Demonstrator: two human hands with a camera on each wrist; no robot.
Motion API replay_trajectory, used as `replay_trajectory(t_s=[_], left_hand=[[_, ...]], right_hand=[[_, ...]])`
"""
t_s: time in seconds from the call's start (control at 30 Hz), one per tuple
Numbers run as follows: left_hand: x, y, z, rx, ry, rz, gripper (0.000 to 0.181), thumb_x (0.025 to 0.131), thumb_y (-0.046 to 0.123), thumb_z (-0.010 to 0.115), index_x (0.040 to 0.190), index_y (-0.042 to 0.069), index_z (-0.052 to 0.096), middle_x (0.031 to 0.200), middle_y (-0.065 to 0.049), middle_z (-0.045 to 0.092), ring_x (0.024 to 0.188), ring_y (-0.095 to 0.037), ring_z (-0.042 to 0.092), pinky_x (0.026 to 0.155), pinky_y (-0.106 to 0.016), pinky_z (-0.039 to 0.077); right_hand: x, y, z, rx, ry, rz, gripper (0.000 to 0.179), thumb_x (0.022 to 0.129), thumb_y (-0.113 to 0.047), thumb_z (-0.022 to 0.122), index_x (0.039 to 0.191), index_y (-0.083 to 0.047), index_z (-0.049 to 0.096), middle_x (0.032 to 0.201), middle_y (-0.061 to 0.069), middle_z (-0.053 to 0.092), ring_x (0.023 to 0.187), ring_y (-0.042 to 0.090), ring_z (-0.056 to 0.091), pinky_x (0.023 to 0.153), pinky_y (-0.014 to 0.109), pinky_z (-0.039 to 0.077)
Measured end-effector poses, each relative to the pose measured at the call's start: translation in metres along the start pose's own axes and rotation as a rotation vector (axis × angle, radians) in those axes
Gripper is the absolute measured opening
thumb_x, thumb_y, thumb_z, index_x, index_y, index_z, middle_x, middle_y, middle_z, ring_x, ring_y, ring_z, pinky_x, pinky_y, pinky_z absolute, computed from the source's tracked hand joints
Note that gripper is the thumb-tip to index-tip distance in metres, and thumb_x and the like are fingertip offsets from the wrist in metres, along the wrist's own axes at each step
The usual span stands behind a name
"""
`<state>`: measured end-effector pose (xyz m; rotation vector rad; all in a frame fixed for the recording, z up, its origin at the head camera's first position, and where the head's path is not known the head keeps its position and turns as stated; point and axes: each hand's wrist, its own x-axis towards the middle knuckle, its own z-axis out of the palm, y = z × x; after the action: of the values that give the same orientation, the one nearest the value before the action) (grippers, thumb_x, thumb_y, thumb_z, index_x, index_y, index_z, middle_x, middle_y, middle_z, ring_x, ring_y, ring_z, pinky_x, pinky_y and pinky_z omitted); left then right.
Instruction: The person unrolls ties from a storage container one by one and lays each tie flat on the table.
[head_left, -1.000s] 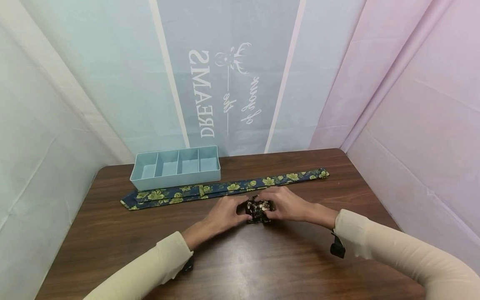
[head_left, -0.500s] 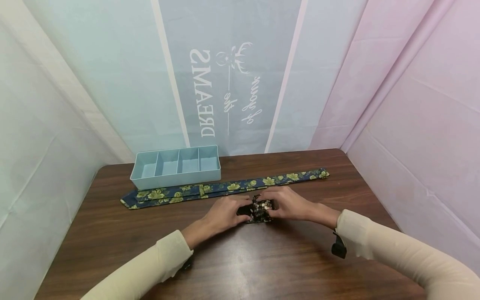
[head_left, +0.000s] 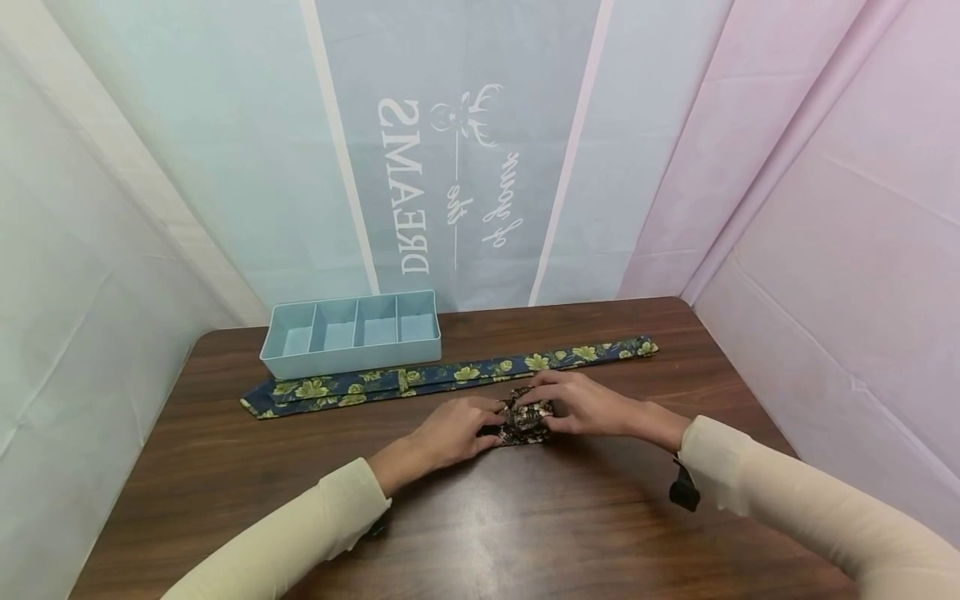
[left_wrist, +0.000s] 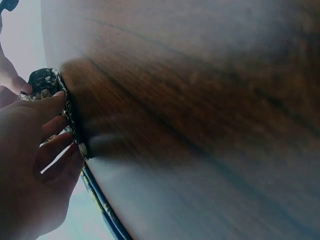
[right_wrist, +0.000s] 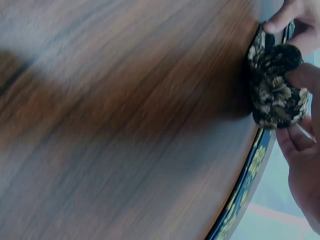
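Observation:
A black necktie [head_left: 525, 422] with cream and gold flowers is gathered into a small folded bundle on the table between both hands. My left hand [head_left: 457, 429] pinches its left side with thumb and fingers. From the right, my right hand [head_left: 581, 406] grips the folds, its thumb in front and its fingers behind. In the right wrist view, the bundle [right_wrist: 277, 92] shows a curved, rolled-over layer on top. The left wrist view shows the flat edge of the bundle [left_wrist: 47, 80] against the tabletop. The fingers partly hide its ends.
A navy tie [head_left: 457, 375] with yellow flowers lies lengthwise just behind the hands. Beyond its left half stands a light blue tray [head_left: 352, 362] with several compartments. The brown wooden table [head_left: 480, 533] meets a printed curtain [head_left: 465, 192] at the back.
The black tie's layers have been folded over toward the right, so its dark left flap no longer shows. My right hand has shifted slightly right, and the left fingers have closed in on the bundle.

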<state>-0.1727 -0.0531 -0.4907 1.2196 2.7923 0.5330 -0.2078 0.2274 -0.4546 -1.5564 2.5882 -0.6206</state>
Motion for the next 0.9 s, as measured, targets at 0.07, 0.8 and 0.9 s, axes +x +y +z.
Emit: replay_trajectory(t_s=[0.07, 0.8, 0.9], left_hand=[[0.000, 0.000, 0.001, 0.000, -0.012, -0.002, 0.034, 0.103, 0.033, 0.073, 0.129, 0.011, 0.077, 0.148, -0.007, 0.064, 0.132, -0.026, 0.065, 0.105, -0.039, 0.057], [-0.005, 0.006, -0.004, 0.029, -0.035, 0.000, 0.036, 0.103, 0.029, 0.072, 0.133, 0.008, 0.074, 0.148, -0.009, 0.063, 0.134, -0.029, 0.063, 0.106, -0.039, 0.056], [-0.006, 0.006, -0.004, 0.031, -0.029, 0.004, 0.035, 0.103, 0.029, 0.073, 0.131, 0.008, 0.075, 0.147, -0.010, 0.064, 0.132, -0.029, 0.064, 0.105, -0.039, 0.056]], right_hand=[[-0.003, 0.004, -0.001, 0.018, -0.015, 0.001, 0.043, 0.095, -0.012, 0.078, 0.137, -0.017, 0.071, 0.132, 0.005, 0.064, 0.103, 0.014, 0.066, 0.080, 0.032, 0.058], [0.004, 0.005, 0.006, 0.009, 0.148, -0.002, 0.017, 0.095, -0.028, 0.083, 0.103, -0.015, 0.074, 0.122, 0.013, 0.074, 0.071, 0.002, 0.065, 0.062, 0.022, 0.054], [0.005, 0.003, 0.005, 0.001, 0.144, 0.006, 0.019, 0.092, -0.025, 0.086, 0.102, -0.014, 0.073, 0.116, 0.005, 0.074, 0.079, 0.006, 0.069, 0.063, 0.022, 0.054]])
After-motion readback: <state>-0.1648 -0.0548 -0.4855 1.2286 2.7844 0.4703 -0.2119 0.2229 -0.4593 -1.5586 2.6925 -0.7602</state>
